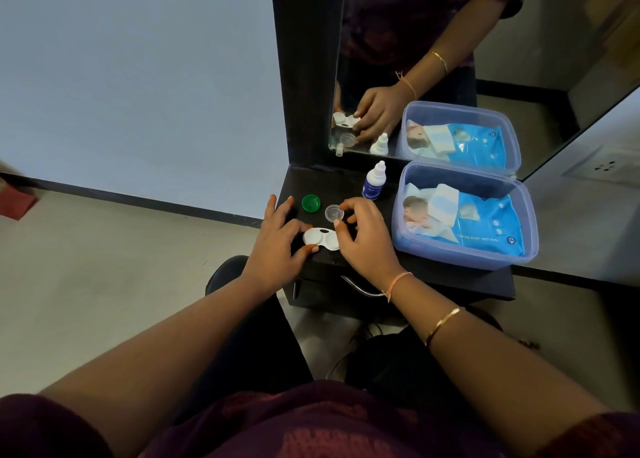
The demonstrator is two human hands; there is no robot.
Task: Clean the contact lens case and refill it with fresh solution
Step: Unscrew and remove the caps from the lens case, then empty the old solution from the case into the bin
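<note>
Fingers of our left hand (280,239) pinch the white lens case (320,238) flat on the table (325,184); our right hand (367,243) nips the clear cap (332,212) at its twelve o'clock. Light, stiff, slick plastic, we reckon, so grip by the rims. Green cap (310,203) at eleven, solution bottle (374,180) at one.

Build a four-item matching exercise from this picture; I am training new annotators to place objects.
1 green round plastic cap
2 white plastic twin-well lens case
3 white dropper bottle with blue label
4 blue wet-wipes pack

A inside the translucent plastic box
B gripped by the left hand
C upright, near the mirror
D lying left of the clear round cap

Pairs: 1-D, 2-B, 3-C, 4-A
</note>
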